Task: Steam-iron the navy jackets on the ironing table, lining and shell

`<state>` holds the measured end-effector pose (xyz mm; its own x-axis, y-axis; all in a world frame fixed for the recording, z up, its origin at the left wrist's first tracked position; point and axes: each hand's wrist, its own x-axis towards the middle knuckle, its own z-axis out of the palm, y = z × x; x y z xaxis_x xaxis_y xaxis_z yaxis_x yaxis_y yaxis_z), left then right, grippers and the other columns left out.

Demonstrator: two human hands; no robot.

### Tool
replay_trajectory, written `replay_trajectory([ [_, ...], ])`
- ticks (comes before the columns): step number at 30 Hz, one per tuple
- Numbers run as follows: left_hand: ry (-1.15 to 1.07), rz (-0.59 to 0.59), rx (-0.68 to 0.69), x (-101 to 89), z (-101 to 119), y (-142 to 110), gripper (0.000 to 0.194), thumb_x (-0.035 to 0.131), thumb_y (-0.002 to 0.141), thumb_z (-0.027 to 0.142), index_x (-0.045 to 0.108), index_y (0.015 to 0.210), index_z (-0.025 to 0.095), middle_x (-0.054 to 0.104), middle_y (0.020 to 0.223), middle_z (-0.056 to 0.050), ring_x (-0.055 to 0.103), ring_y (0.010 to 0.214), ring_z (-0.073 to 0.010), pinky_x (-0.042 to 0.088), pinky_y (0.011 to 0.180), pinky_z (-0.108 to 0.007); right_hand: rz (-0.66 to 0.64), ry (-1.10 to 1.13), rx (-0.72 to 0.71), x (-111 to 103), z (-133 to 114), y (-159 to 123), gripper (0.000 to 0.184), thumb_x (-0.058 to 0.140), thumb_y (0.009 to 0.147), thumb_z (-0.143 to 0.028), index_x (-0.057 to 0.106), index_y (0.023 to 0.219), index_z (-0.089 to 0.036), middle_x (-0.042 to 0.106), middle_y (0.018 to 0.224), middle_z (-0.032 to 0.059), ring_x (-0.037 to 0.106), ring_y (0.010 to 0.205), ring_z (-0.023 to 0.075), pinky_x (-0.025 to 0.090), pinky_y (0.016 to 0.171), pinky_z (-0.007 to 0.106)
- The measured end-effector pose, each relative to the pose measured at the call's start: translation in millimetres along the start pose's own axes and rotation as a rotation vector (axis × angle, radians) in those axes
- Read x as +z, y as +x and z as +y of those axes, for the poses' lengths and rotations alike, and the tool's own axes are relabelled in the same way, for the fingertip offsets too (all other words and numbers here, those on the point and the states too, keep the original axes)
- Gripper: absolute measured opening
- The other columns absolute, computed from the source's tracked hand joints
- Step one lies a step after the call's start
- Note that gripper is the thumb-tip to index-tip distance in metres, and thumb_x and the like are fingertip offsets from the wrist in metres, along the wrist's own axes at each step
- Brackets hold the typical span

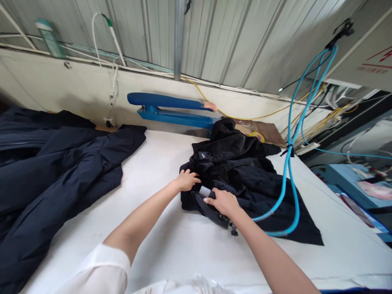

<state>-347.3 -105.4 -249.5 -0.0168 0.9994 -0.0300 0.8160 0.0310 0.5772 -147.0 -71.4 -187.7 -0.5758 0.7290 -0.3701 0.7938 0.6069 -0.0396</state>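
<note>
A black garment (245,163) with a plush-looking inside lies spread on the white padded table, a small label (203,155) showing near its collar. My right hand (226,202) is closed around the handle of a steam iron (214,212), which rests on the garment's near left part. Two light-blue hoses (286,183) run from the iron up to the right. My left hand (185,180) lies on the garment's left edge, just left of the iron's tip, with its fingers apart on the cloth. Some fingertips are hard to make out against the black.
More dark clothing (70,163) covers the table's left side. A blue sleeve board (171,108) stands at the back against the wall. A yellow tape roll (257,136) and a brown board (268,132) lie behind the garment. The white table (159,171) shows between the clothes.
</note>
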Motion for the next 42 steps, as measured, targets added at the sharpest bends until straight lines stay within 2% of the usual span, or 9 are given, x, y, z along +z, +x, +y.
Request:
replay_trajectory([
  [7, -0.177, 0.287, -0.406, -17.5, -26.6, 42.5, 0.043, 0.061, 0.069, 0.027, 0.052, 0.11, 0.018, 0.055, 0.109, -0.011, 0.05, 0.104, -0.0236, 0.035, 0.091, -0.035, 0.006, 0.022, 0.092, 0.7, -10.5, -0.5, 0.054, 0.035, 0.073, -0.067, 0.054, 0.098, -0.023, 0.064, 0.097, 0.0098, 0.058, 0.091, 0.0282, 0.04, 0.072, 0.036],
  [10, -0.498, 0.32, -0.621, -20.0, -38.2, 48.8, 0.061, 0.076, 0.051, 0.037, 0.053, 0.102, 0.011, 0.06, 0.097, -0.014, 0.057, 0.09, -0.0262, 0.044, 0.076, -0.034, 0.007, 0.038, 0.093, 1.4, -15.1, 0.1, 0.053, 0.036, 0.073, -0.066, 0.055, 0.097, -0.023, 0.064, 0.096, 0.0096, 0.058, 0.091, 0.0275, 0.04, 0.073, 0.036],
  [14, -0.656, 0.284, -0.561, -10.8, -40.3, 48.2, 0.04, 0.075, 0.052, 0.031, 0.056, 0.084, 0.015, 0.062, 0.07, -0.002, 0.06, 0.065, -0.0164, 0.045, 0.057, -0.024, 0.037, 0.053, 0.134, 2.7, -22.0, 3.3, 0.053, 0.037, 0.073, -0.065, 0.054, 0.099, -0.022, 0.064, 0.095, 0.0096, 0.058, 0.091, 0.0266, 0.04, 0.073, 0.035],
  [18, -0.654, 0.425, -0.563, -1.2, -44.4, 29.9, 0.038, 0.066, 0.066, 0.033, 0.049, 0.097, 0.019, 0.061, 0.076, 0.001, 0.058, 0.063, -0.0101, 0.043, 0.054, -0.019, 0.058, 0.077, 0.189, 0.8, -31.2, 15.8, 0.055, 0.033, 0.075, -0.065, 0.053, 0.102, -0.022, 0.063, 0.099, 0.0113, 0.058, 0.092, 0.0272, 0.04, 0.074, 0.038],
  [21, -0.64, 0.405, -0.688, 2.2, -54.1, 4.8, 0.046, 0.065, 0.067, 0.032, 0.043, 0.105, 0.017, 0.061, 0.07, 0.001, 0.057, 0.052, -0.0099, 0.041, 0.049, -0.019, 0.065, 0.095, 0.204, -3.8, -39.9, 29.9, 0.058, 0.03, 0.075, -0.066, 0.052, 0.104, -0.022, 0.062, 0.103, 0.0129, 0.056, 0.094, 0.0284, 0.04, 0.075, 0.039],
  [26, -0.544, 0.447, -0.814, 6.9, -58.3, -38.6, 0.018, 0.047, 0.08, 0.026, 0.05, 0.095, 0.018, 0.063, 0.066, 0.0, 0.06, 0.057, -0.0103, 0.042, 0.055, -0.019, 0.043, 0.113, 0.207, -10.8, -48.7, 41.1, 0.064, 0.029, 0.074, -0.068, 0.054, 0.106, -0.018, 0.06, 0.105, 0.0157, 0.055, 0.098, 0.0293, 0.04, 0.076, 0.039],
  [29, -0.539, 0.347, -0.823, 16.5, -43.4, -55.4, 0.019, 0.055, 0.074, 0.034, 0.057, 0.069, 0.016, 0.059, 0.048, -0.002, 0.059, 0.05, -0.0139, 0.042, 0.051, -0.022, 0.033, 0.103, 0.215, -10.0, -43.4, 36.6, 0.067, 0.027, 0.074, -0.068, 0.054, 0.107, -0.017, 0.059, 0.105, 0.017, 0.055, 0.098, 0.0293, 0.041, 0.076, 0.039],
  [34, -0.607, -0.033, -0.775, 38.9, -5.3, -63.4, 0.032, 0.062, 0.066, 0.038, 0.052, 0.046, 0.015, 0.054, 0.037, -0.003, 0.054, 0.039, -0.0152, 0.04, 0.043, -0.023, 0.043, 0.067, 0.226, -3.1, -23.3, 27.6, 0.07, 0.027, 0.072, -0.071, 0.056, 0.105, -0.017, 0.061, 0.103, 0.0158, 0.056, 0.096, 0.0307, 0.042, 0.075, 0.04],
  [42, -0.579, -0.006, -0.776, 47.1, 11.0, -79.4, 0.028, 0.059, 0.069, 0.028, 0.049, 0.046, 0.016, 0.05, 0.037, 0.001, 0.05, 0.038, -0.0115, 0.039, 0.043, -0.021, -0.004, 0.033, 0.163, -10.1, 6.5, 3.0, 0.06, 0.034, 0.073, -0.067, 0.054, 0.105, -0.02, 0.061, 0.106, 0.0121, 0.056, 0.096, 0.0291, 0.041, 0.074, 0.037],
])
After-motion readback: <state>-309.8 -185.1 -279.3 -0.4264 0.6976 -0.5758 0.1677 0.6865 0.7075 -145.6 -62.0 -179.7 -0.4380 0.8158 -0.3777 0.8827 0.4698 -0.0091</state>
